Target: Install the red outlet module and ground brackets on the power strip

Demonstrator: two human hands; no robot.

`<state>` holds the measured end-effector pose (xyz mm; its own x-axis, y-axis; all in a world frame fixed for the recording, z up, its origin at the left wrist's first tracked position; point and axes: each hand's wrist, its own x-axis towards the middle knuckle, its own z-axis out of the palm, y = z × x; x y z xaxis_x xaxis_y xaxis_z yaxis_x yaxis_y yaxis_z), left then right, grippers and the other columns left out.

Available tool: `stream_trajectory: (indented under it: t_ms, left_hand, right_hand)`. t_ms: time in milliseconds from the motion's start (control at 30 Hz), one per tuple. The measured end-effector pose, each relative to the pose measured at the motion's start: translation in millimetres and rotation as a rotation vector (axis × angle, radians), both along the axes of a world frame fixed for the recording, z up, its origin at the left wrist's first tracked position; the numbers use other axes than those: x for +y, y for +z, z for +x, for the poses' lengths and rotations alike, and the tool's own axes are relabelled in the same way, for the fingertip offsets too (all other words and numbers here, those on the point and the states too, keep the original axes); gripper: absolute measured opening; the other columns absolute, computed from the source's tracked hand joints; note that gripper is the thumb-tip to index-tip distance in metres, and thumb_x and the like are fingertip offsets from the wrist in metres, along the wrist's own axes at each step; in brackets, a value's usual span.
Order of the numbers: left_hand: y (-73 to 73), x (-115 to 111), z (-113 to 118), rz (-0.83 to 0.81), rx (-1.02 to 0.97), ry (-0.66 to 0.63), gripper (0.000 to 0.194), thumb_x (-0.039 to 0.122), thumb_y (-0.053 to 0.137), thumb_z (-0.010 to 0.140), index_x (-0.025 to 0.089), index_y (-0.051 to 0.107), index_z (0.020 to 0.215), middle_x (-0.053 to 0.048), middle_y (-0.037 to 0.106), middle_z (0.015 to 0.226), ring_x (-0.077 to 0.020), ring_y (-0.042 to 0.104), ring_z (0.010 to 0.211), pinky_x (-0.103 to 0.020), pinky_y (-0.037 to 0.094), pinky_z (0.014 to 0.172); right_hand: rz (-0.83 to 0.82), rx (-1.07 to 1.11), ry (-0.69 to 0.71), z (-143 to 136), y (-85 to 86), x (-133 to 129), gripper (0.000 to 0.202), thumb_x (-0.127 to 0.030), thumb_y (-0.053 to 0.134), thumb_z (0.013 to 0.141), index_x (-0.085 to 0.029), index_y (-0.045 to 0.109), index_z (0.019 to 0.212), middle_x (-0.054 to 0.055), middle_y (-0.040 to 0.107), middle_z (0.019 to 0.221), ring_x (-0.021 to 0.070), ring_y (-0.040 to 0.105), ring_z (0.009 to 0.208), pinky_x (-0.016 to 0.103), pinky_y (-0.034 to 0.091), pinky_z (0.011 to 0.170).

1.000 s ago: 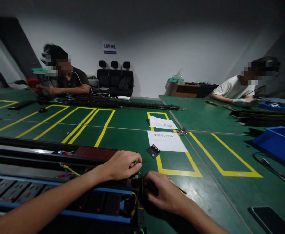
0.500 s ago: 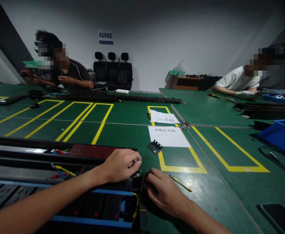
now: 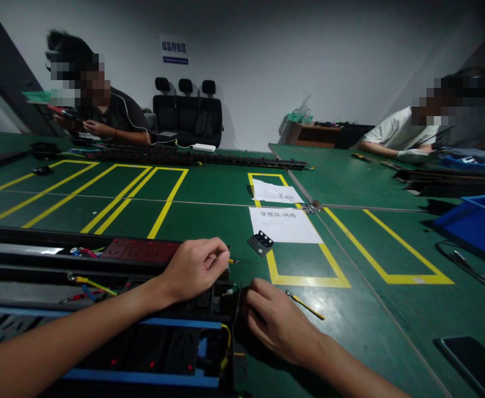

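My left hand (image 3: 196,268) is closed in a pinch on a short yellow wire (image 3: 231,261), whose dark metal tip points right. It is above the end of a black power strip with a dark red socket block (image 3: 137,250). My right hand (image 3: 276,316) rests at the strips' right end, fingers curled; what they grip is hidden by the fingers and shadow. In front of me lies another strip with black sockets (image 3: 143,349) and blue edges. A loose yellow wire with a ring terminal (image 3: 306,305) lies just right of my right hand.
A black perforated bracket (image 3: 261,243) touches a printed paper sheet (image 3: 286,225). Yellow tape outlines (image 3: 312,281) mark the green table. A phone (image 3: 472,362) and a blue bin (image 3: 474,224) are on the right. Two people work across the table, beyond more strips (image 3: 242,160).
The yellow wire in my left hand now shows more clearly past the fingertips. My right hand keeps nearly the same pose. The view has shifted slightly.
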<state>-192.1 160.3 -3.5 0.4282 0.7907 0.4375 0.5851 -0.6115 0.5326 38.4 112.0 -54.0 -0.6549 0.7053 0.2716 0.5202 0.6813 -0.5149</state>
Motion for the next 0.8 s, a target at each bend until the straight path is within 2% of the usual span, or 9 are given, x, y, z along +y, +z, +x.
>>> stream_trajectory:
  t_ms: [233,333,400,500,600,667,800]
  left_hand:
    - [-1.0,0,0,0.031,0.042,-0.004,0.021,0.026,0.050,0.098,0.018,0.064,0.084,0.005,0.045,0.059,-0.0104,0.045,0.055,-0.024,0.032,0.056]
    - [1.0,0,2,0.012,0.083,0.008,0.022,0.026,0.049,0.098,0.018,0.063,0.083,0.005,0.046,0.060,-0.0116,0.048,0.057,-0.025,0.033,0.057]
    - [4.1,2,4,-0.004,0.171,-0.017,0.019,0.024,0.050,0.096,0.019,0.064,0.084,0.003,0.052,0.064,-0.0130,0.051,0.062,-0.026,0.036,0.060]
    - [12.3,10,8,-0.012,0.348,-0.070,0.012,0.022,0.055,0.091,0.020,0.067,0.091,-0.001,0.063,0.081,-0.0164,0.058,0.073,-0.029,0.039,0.066]
    - [24.2,25,8,-0.059,0.506,-0.079,0.014,0.026,0.059,0.089,0.022,0.072,0.092,-0.004,0.065,0.088,-0.0194,0.062,0.078,-0.030,0.037,0.063]
    - [31.7,36,6,-0.112,0.559,-0.132,0.014,0.030,0.062,0.090,0.024,0.075,0.094,-0.003,0.065,0.088,-0.0195,0.062,0.079,-0.029,0.036,0.063]
    - [37.6,52,3,-0.147,0.560,-0.358,0.010,0.030,0.068,0.091,0.027,0.078,0.091,-0.001,0.059,0.084,-0.0152,0.058,0.074,-0.028,0.035,0.063]
  right_hand:
    - [0.013,0.018,-0.012,-1,-0.3,-1,0.013,-0.013,0.046,0.093,-0.020,0.052,0.083,0.005,0.056,0.084,0.0169,0.052,0.075,0.028,0.039,0.063]
    - [0.052,0.140,-0.053,1,0.0,-3,0.008,-0.016,0.049,0.093,-0.020,0.055,0.089,0.004,0.056,0.082,0.0169,0.053,0.073,0.029,0.040,0.062]
    - [0.110,0.295,-0.123,5,-0.8,-3,0.008,-0.015,0.049,0.093,-0.021,0.055,0.095,0.002,0.055,0.080,0.0162,0.054,0.071,0.028,0.040,0.062]
    - [0.208,0.507,-0.285,12,-3.5,0,0.013,-0.012,0.046,0.095,-0.022,0.055,0.095,-0.001,0.053,0.077,0.0147,0.050,0.066,0.028,0.038,0.060]
    - [0.220,0.615,-0.434,15,-6.1,4,0.014,-0.015,0.046,0.098,-0.023,0.056,0.093,-0.001,0.052,0.076,0.0154,0.048,0.066,0.029,0.037,0.060]
    - [0.185,0.652,-0.491,15,-7.0,7,0.015,-0.018,0.046,0.099,-0.023,0.058,0.092,-0.001,0.052,0.076,0.0161,0.048,0.067,0.029,0.038,0.061]
    - [0.117,0.679,-0.565,13,-6.5,9,0.019,-0.025,0.046,0.101,-0.022,0.060,0.089,0.000,0.053,0.075,0.0166,0.049,0.066,0.029,0.039,0.061]
